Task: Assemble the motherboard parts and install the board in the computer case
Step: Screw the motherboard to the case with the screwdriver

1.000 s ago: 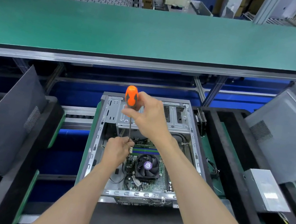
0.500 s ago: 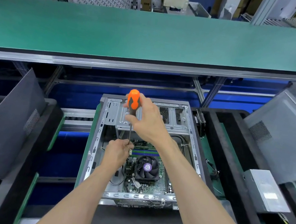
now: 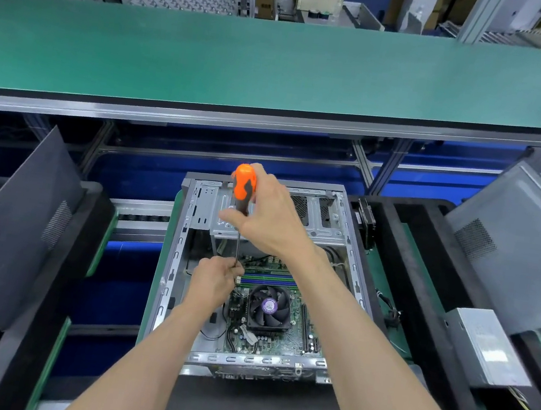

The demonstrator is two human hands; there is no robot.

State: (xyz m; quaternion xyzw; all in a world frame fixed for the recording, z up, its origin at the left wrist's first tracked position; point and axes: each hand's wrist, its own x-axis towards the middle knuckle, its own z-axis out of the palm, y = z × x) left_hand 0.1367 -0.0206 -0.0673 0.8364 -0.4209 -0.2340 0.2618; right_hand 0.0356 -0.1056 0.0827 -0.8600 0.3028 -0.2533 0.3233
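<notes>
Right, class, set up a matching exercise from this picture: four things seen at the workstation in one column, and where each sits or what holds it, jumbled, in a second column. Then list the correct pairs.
Column one
1. screwdriver
2. cooling fan
3. power supply box
4. left hand

Column two
A. lying outside the case, to its right
B. mounted on the motherboard inside the computer case
C. handle gripped by the right hand
D. steadying the shaft low down, near the board's upper left corner

Pairs: 1-C, 2-B, 3-A, 4-D
</notes>
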